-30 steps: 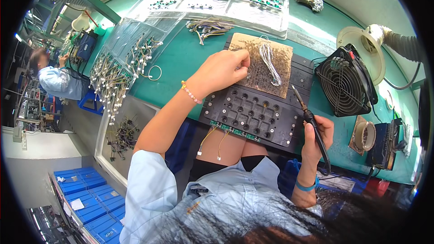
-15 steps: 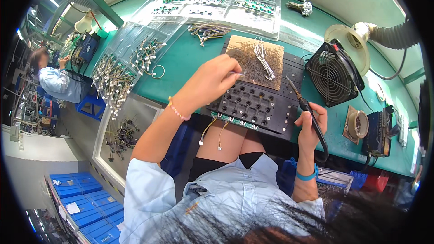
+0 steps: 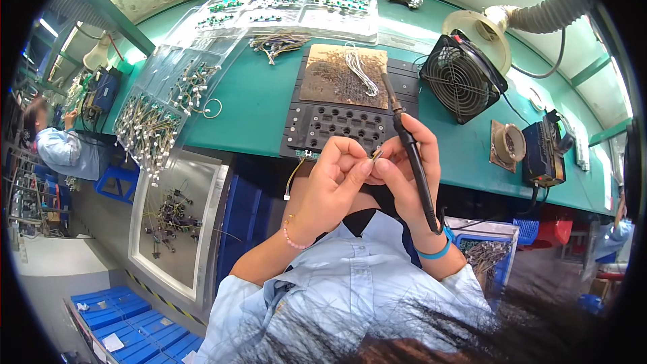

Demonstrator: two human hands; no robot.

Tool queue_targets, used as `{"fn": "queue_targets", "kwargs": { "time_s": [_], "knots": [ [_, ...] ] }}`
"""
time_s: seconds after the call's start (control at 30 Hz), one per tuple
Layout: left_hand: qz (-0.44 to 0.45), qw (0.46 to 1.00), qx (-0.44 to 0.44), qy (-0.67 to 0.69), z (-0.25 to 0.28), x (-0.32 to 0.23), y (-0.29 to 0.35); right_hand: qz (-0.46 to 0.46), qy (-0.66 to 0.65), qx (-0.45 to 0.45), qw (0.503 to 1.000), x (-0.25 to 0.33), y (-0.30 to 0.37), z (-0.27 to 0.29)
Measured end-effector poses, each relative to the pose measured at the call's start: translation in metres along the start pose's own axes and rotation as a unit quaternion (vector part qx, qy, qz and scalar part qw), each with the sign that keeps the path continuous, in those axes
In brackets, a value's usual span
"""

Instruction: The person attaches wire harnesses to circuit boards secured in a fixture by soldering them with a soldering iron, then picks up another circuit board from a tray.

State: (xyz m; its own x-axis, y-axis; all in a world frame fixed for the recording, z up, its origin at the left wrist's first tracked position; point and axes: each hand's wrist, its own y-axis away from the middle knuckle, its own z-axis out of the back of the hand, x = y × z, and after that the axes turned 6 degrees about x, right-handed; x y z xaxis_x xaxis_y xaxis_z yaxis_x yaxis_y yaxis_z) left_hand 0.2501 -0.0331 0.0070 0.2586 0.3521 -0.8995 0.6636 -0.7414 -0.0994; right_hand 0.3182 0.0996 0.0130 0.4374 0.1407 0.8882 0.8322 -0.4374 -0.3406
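Note:
My left hand (image 3: 335, 178) and my right hand (image 3: 416, 170) meet at the near edge of the black fixture block (image 3: 340, 127). Thumbs and fingertips of both pinch a tiny thin piece (image 3: 377, 155), too small to name. A soldering iron (image 3: 412, 152) also lies in my right hand, its tip pointing away toward the brown board. On the block's near edge sits a green circuit board strip (image 3: 307, 154), partly hidden by my left hand; a yellowish wire (image 3: 294, 176) with a white plug hangs from it. White wires (image 3: 360, 71) lie bundled on the scorched brown board (image 3: 322, 87).
A black fan (image 3: 464, 79) stands right of the block, before a cream funnel-shaped duct (image 3: 502, 61). Farther right are a solder spool (image 3: 509, 143) and a black soldering station (image 3: 544, 152). Clear trays (image 3: 375, 23) of green boards lie behind. At far left sits another person (image 3: 64, 148).
My left hand has come down from the brown board to the block's near edge. My right hand has moved left with the soldering iron and now meets it. The view has shifted.

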Motion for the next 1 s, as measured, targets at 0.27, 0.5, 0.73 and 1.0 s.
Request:
{"fn": "queue_targets", "kwargs": {
  "time_s": [0.27, 0.5, 0.73, 1.0],
  "knots": [
    [-0.064, 0.950, 0.086, -0.293, 0.026, 0.010, 0.007, 0.049, 0.078, 0.001, 0.996, -0.007, 0.009, 0.000],
    [0.018, 0.996, 0.050, -0.077, 0.012, 0.011, 0.022, 0.029, 0.064, 0.039, 0.997, -0.011, 0.012, -0.001],
    [0.022, 1.000, -0.018, 0.006, 0.011, 0.014, 0.020, 0.000, -0.028, 0.003, 1.000, -0.013, 0.017, -0.004],
    [-0.049, 0.998, -0.020, -0.017, 0.013, 0.021, 0.000, -0.017, 0.088, 0.025, 0.996, -0.021, 0.022, 0.004]
  ]
}}
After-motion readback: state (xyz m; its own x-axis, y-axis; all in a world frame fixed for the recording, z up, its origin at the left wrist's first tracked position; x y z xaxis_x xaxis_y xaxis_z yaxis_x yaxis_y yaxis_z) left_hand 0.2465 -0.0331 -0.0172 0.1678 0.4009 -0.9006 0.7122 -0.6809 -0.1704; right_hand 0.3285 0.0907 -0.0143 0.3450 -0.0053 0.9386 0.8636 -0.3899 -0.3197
